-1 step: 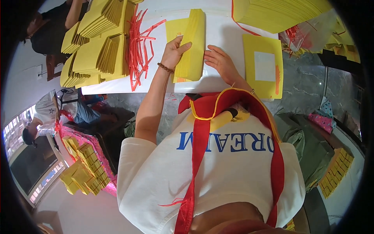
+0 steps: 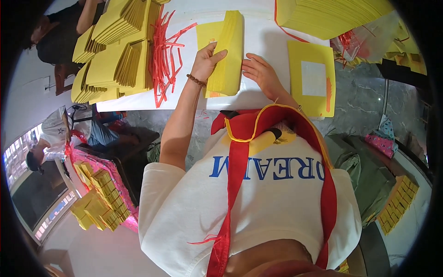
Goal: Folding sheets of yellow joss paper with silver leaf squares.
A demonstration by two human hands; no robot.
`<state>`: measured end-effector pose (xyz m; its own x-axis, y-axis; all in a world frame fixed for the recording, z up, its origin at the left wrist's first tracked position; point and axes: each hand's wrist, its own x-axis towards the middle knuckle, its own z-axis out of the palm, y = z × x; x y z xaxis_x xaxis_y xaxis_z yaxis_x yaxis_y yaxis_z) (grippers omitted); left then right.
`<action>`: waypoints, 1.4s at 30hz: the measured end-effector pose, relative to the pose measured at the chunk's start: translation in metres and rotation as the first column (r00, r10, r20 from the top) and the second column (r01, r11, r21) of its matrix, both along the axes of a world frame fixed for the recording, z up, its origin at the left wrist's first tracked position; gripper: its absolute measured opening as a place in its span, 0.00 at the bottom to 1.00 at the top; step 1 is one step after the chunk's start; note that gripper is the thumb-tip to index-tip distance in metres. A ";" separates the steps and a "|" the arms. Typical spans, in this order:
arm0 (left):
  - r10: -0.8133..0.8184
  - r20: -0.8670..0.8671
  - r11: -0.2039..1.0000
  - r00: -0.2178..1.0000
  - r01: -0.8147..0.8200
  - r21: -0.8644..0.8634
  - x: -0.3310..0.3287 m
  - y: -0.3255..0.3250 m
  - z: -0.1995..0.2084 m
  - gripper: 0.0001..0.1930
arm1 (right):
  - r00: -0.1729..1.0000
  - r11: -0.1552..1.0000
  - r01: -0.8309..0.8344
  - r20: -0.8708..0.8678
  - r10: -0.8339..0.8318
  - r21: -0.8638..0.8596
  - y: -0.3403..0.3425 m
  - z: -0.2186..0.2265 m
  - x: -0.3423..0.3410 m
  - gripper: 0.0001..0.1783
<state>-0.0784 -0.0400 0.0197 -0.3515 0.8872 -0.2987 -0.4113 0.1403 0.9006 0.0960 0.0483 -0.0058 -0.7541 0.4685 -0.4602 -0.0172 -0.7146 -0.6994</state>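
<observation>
My left hand [image 2: 205, 60], with a beaded bracelet at its wrist, grips a folded bundle of yellow paper [image 2: 228, 60] over the white table [image 2: 263, 32]. The thumb lies on top of the bundle, and the fingers go under its left side. A flat part of the yellow paper sticks out to the left beneath the fold. Beside the bundle's right edge is my right hand [image 2: 262, 74], its fingers stretched out and holding nothing. Whether its fingertips touch the paper, I cannot tell. To its right lies a flat yellow sheet stack [image 2: 295, 104] with a white rectangle on it.
Folded yellow paper stacks [image 2: 113, 69] stand at the left, beside loose red strips [image 2: 164, 60]. A large yellow stack [image 2: 332, 16] is at the far right near a clear plastic bag [image 2: 369, 44]. Another person [image 2: 53, 134] sits at left; a dark-clothed person [image 2: 64, 37] is far left.
</observation>
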 end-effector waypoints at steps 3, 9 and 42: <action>0.004 -0.023 1.000 1.000 -0.004 -0.002 0.000 0.000 -0.001 0.16 | 1.000 1.000 0.017 -0.006 -0.017 0.010 -0.001 -0.002 0.000 0.28; 0.006 -0.031 1.000 0.999 -0.007 -0.019 0.001 -0.001 0.002 0.16 | 1.000 0.999 0.020 -0.002 -0.020 -0.045 0.001 0.005 0.000 0.34; 0.020 -0.039 1.000 0.999 -0.020 0.012 0.002 -0.002 -0.004 0.17 | 0.973 0.842 -0.002 0.195 -0.123 0.540 0.007 -0.008 0.008 0.20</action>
